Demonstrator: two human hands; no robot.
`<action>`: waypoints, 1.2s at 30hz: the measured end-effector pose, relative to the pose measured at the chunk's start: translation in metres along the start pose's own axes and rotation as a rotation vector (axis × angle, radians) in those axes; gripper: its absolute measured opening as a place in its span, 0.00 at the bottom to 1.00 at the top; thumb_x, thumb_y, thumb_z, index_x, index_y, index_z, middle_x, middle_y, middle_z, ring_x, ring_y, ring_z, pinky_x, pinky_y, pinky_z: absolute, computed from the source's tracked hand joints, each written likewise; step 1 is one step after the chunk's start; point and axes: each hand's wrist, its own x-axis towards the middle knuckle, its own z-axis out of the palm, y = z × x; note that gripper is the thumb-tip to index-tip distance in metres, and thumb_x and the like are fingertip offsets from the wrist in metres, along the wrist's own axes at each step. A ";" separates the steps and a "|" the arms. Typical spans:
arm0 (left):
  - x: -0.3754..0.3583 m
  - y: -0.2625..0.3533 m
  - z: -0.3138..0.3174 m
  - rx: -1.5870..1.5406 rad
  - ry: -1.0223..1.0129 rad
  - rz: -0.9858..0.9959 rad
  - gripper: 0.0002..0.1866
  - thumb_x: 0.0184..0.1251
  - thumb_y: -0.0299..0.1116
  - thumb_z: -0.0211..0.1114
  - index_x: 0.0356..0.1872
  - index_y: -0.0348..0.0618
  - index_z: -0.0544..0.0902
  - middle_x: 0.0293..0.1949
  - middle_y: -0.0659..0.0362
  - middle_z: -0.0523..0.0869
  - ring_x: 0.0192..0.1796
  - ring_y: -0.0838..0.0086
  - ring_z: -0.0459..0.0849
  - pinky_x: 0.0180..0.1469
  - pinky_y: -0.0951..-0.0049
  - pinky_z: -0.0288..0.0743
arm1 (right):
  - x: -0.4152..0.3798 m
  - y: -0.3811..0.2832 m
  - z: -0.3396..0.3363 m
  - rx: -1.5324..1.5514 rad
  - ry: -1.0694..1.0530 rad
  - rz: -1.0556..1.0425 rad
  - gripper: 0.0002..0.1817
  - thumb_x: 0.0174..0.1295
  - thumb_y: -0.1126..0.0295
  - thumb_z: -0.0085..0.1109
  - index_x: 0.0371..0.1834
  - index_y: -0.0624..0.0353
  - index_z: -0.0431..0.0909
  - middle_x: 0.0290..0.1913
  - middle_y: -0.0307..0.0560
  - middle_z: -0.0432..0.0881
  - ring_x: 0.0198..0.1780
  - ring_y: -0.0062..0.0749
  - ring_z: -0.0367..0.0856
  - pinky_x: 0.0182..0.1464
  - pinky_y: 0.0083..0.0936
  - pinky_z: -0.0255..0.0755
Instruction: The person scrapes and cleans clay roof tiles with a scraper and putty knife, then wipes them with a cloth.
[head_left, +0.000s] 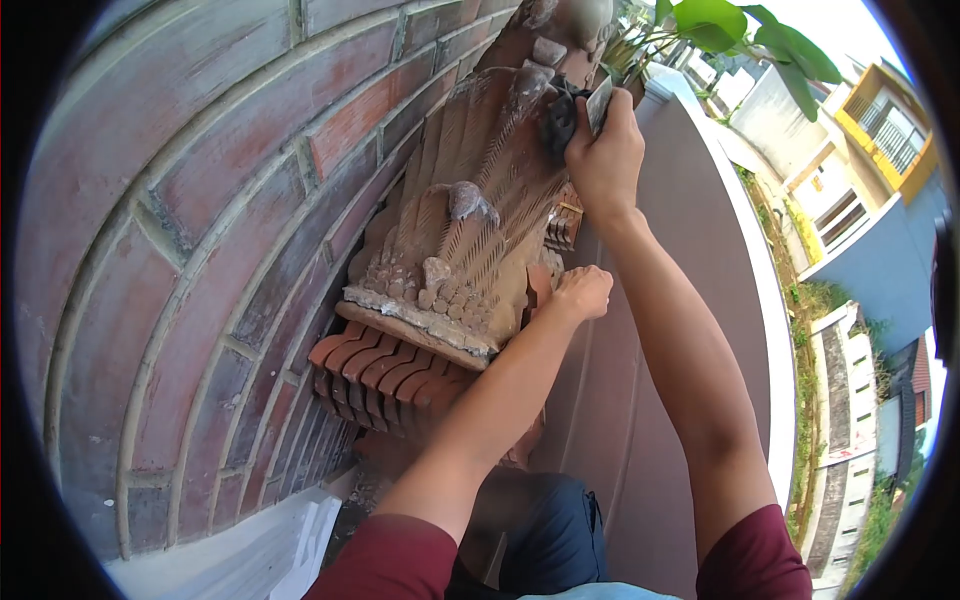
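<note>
A brown carved sculpture (470, 215) with feather-like grooves and small raised figures stands tilted in view against the brick wall. My right hand (612, 150) is closed on a thin, flat grey piece (599, 104) at the sculpture's upper right side. Right beside its fingers is a crumpled black thing (558, 125), against the carving. Lower down, my left hand (584, 292) is curled at the sculpture's right edge, next to an orange terracotta piece (540, 284). Its fingertips are hidden, and I cannot tell what they grip.
Reddish brick wall (230, 200) fills the left. Under the sculpture sits a stepped terracotta base (390, 370). To the right runs a smooth brownish parapet (690, 250) with a white edge; beyond it, houses (870, 150) lie far below. Green leaves (712, 25) hang at the top.
</note>
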 end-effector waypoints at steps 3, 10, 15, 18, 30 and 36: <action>0.001 -0.004 0.008 0.001 0.025 0.045 0.11 0.64 0.30 0.67 0.44 0.37 0.88 0.49 0.42 0.89 0.54 0.49 0.88 0.58 0.53 0.82 | -0.039 0.010 -0.036 -0.003 -0.245 -0.180 0.16 0.58 0.79 0.62 0.49 0.61 0.73 0.42 0.59 0.81 0.45 0.63 0.82 0.44 0.46 0.76; 0.005 0.002 0.000 -0.022 -0.148 -0.013 0.14 0.68 0.33 0.66 0.52 0.41 0.88 0.52 0.44 0.89 0.57 0.52 0.87 0.63 0.55 0.79 | 0.109 -0.016 -0.061 0.070 0.387 -0.183 0.09 0.65 0.68 0.65 0.46 0.56 0.82 0.39 0.44 0.88 0.43 0.44 0.86 0.46 0.34 0.78; 0.011 -0.003 0.010 -0.057 -0.069 0.041 0.11 0.63 0.31 0.68 0.44 0.40 0.89 0.48 0.44 0.90 0.54 0.49 0.88 0.59 0.54 0.82 | 0.235 -0.007 -0.006 -0.037 -0.324 0.088 0.14 0.63 0.67 0.54 0.48 0.61 0.82 0.45 0.68 0.87 0.49 0.62 0.87 0.54 0.48 0.79; 0.010 -0.001 0.009 -0.056 -0.088 0.040 0.12 0.64 0.32 0.68 0.47 0.41 0.89 0.49 0.44 0.90 0.55 0.50 0.88 0.60 0.54 0.81 | 0.219 -0.029 0.002 -0.299 -0.224 -0.009 0.16 0.60 0.66 0.54 0.45 0.63 0.84 0.47 0.63 0.88 0.50 0.60 0.87 0.54 0.50 0.79; 0.009 0.004 -0.001 -0.043 -0.143 0.040 0.13 0.66 0.32 0.67 0.50 0.42 0.89 0.51 0.45 0.89 0.58 0.51 0.86 0.63 0.54 0.79 | 0.133 -0.014 -0.006 -0.548 0.103 -0.801 0.06 0.60 0.64 0.59 0.40 0.46 0.80 0.42 0.33 0.82 0.57 0.41 0.74 0.52 0.30 0.69; 0.004 0.002 -0.005 0.001 -0.183 0.006 0.17 0.68 0.34 0.65 0.55 0.41 0.87 0.53 0.43 0.88 0.59 0.51 0.86 0.64 0.55 0.78 | 0.106 0.020 -0.024 -0.348 -0.157 -1.046 0.06 0.62 0.64 0.57 0.40 0.44 0.80 0.44 0.27 0.82 0.60 0.33 0.71 0.56 0.26 0.67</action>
